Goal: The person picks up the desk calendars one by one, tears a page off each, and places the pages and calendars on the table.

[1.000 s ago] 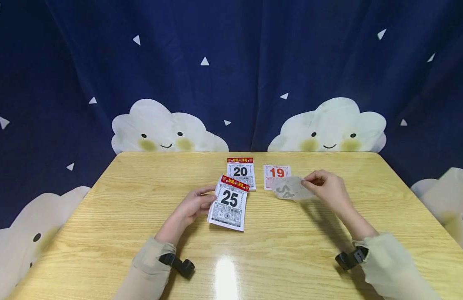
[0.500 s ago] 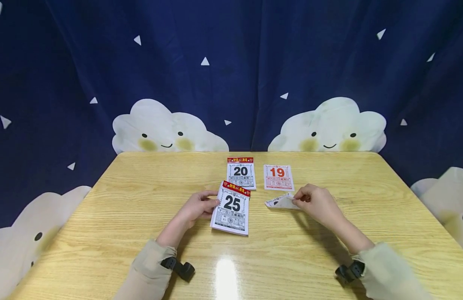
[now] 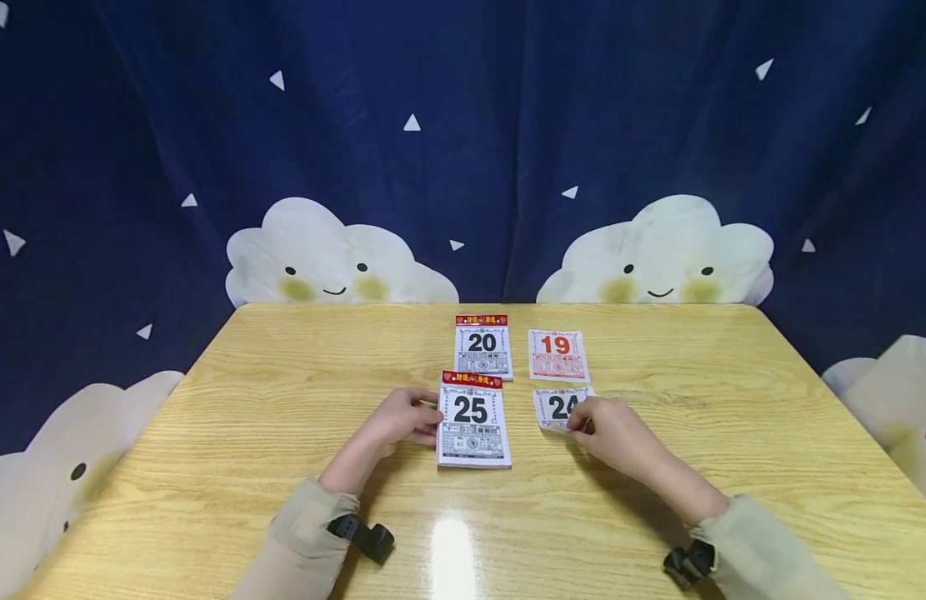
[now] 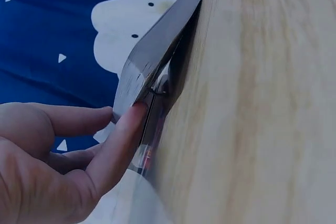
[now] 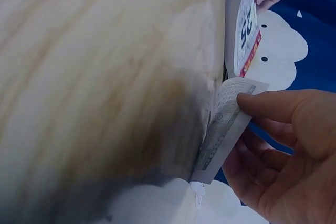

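My left hand point(image 3: 401, 419) pinches the left edge of a thick tear-off calendar point(image 3: 472, 446) with a red header and a black 25. Its page block point(image 4: 157, 40) shows edge-on in the left wrist view, tilted over the wood, thumb and fingers on either side. My right hand point(image 3: 616, 435) pinches a loose calendar page point(image 3: 553, 407) printed with a black 24. In the right wrist view that page point(image 5: 223, 129) bends up from the tabletop, and the thumb lies on its printed face. Part of the page is hidden behind the right hand in the head view.
Behind the 25 calendar lies another tear-off calendar point(image 3: 483, 350) showing 20. A loose page point(image 3: 556, 358) with a red 19 lies right of it, just behind the 24 page. The wooden table point(image 3: 282, 358) ends at a dark blue cloud-patterned curtain point(image 3: 463, 150).
The right hand has brought the 24 page nearer and down, turning it printed side up in front of the 19. The left hand has lowered and straightened the 25 calendar slightly.
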`<state>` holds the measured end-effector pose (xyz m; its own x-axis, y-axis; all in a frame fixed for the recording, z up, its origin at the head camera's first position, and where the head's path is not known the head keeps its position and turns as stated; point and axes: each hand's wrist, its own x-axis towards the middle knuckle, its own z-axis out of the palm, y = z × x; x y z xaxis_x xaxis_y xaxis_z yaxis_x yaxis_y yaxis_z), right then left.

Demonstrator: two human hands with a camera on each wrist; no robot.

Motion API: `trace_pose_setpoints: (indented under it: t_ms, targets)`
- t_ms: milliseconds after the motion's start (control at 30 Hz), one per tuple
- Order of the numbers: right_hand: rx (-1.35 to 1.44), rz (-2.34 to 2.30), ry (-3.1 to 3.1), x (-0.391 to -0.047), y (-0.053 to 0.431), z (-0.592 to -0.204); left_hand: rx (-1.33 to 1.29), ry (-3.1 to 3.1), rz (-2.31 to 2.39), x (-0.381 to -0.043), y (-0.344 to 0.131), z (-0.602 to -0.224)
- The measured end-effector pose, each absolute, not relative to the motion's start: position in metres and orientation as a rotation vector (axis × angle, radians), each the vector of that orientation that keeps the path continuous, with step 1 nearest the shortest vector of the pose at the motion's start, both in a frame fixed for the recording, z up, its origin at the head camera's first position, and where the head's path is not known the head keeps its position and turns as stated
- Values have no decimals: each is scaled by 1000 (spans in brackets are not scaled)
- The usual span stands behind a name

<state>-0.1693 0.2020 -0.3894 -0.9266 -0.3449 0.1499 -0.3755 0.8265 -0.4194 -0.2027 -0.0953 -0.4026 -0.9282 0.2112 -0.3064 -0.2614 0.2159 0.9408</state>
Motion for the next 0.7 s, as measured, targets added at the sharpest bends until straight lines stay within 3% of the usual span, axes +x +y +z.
trace_pose_setpoints:
  t_ms: [700]
  targets:
    - [839,672,-3004,-163,200,-394,-91,2210,1673,-199,-86,-401]
